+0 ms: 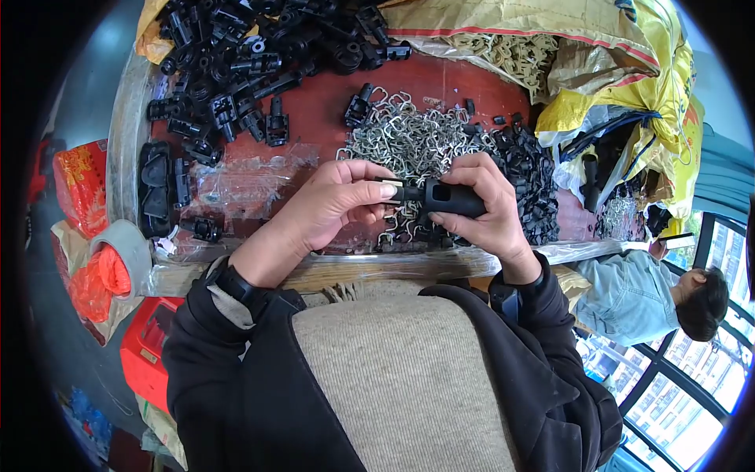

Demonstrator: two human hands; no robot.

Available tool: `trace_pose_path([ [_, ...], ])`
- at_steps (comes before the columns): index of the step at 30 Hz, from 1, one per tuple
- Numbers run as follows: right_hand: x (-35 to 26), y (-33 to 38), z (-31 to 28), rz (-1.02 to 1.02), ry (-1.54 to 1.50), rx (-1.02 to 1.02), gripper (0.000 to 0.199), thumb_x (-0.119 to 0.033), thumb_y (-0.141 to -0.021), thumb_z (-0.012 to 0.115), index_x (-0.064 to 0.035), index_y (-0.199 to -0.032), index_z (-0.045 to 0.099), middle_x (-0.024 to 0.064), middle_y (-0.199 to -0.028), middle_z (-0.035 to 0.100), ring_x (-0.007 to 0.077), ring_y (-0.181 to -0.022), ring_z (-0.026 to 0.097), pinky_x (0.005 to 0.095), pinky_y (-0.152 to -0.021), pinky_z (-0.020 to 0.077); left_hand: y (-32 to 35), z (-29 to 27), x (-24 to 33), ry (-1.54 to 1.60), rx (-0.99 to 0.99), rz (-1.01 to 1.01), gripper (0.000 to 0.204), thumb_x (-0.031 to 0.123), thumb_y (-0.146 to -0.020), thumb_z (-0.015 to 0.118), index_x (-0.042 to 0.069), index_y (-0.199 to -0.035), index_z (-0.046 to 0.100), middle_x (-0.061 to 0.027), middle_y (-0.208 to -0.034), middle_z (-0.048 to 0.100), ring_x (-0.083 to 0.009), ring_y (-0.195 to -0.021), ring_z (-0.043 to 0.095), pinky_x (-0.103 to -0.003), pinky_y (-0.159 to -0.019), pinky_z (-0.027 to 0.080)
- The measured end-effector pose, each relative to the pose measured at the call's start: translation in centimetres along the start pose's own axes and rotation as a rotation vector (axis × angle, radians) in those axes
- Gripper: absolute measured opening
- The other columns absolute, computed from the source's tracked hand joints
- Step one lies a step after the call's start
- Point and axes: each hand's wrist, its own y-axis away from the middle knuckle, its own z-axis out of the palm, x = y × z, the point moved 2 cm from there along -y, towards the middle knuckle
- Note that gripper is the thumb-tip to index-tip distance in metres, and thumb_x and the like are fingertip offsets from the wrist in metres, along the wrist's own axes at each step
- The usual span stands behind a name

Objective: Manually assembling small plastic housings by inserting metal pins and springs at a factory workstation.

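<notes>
In front of my chest, over the table, both hands are closed on black plastic pieces held end to end. My right hand [495,208] wraps round a black tube [459,200] with an oval slot in its side. My left hand [330,206] pinches a narrower black piece [410,193] at the tube's left end, a pale strip showing by the thumb. Whether the narrower piece goes into the tube or only meets it, I cannot tell. Just beyond and under the hands lies a heap of bent silvery metal clips [413,138].
Small black parts [533,173] are heaped right of the clips. Larger black fittings [252,71] cover the far left. A woven sack [507,59] spills beige pieces at the back, and a yellow bag [668,102] stands right. Another person [637,295] sits at the right.
</notes>
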Motion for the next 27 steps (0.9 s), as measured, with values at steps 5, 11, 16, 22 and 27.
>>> trace_pose_path([
  [5,0.2,0.0,0.1,0.015,0.009,-0.031,0.042,-0.011,-0.051,0.074,-0.0027,-0.086,0.052,0.0104,-0.083,0.051,0.0208,-0.075,0.052,0.0283,-0.064,0.0424,0.0,0.2,0.0,-0.011,-0.006,0.010,0.025,0.010,-0.075,0.057,-0.002,-0.096,0.051,-0.0038,-0.074,0.055,-0.0068,-0.058,0.051,-0.017,-0.053,0.044],
  [11,-0.4,0.0,0.9,-0.027,0.007,-0.054,0.041,-0.013,-0.054,0.074,-0.0030,-0.088,0.052,0.0106,-0.084,0.050,0.0213,-0.074,0.052,0.0284,-0.063,0.0433,0.2,0.2,-0.3,-0.056,-0.009,-0.001,0.024,0.009,-0.076,0.057,-0.002,-0.096,0.051,-0.0053,-0.077,0.056,-0.0089,-0.062,0.055,-0.019,-0.058,0.047],
  [16,-0.7,0.2,1.4,-0.007,0.057,-0.066,0.042,-0.013,-0.056,0.073,-0.0039,-0.090,0.052,0.0106,-0.085,0.049,0.0218,-0.074,0.052,0.0290,-0.062,0.0439,0.4,0.3,-0.2,-0.087,-0.013,-0.007,0.023,0.008,-0.076,0.056,-0.003,-0.096,0.051,-0.0072,-0.080,0.057,-0.0118,-0.066,0.058,-0.020,-0.060,0.048],
  [22,-0.2,0.8,2.7,-0.094,0.122,-0.036,0.042,-0.011,-0.057,0.073,-0.0047,-0.093,0.052,0.0105,-0.087,0.048,0.0223,-0.074,0.052,0.0293,-0.061,0.0443,0.0,-0.3,-0.7,-0.027,-0.001,-0.033,0.022,0.008,-0.077,0.056,-0.003,-0.096,0.051,-0.0073,-0.080,0.057,-0.0125,-0.066,0.059,-0.020,-0.060,0.048],
  [27,-0.2,0.9,3.1,-0.139,0.132,0.009,0.042,-0.009,-0.058,0.072,-0.0049,-0.094,0.052,0.0105,-0.087,0.048,0.0224,-0.073,0.051,0.0287,-0.060,0.0446,-0.1,-0.5,-0.8,-0.028,0.013,-0.034,0.022,0.009,-0.077,0.055,-0.003,-0.095,0.052,-0.0071,-0.079,0.057,-0.0125,-0.065,0.059,-0.019,-0.059,0.048],
])
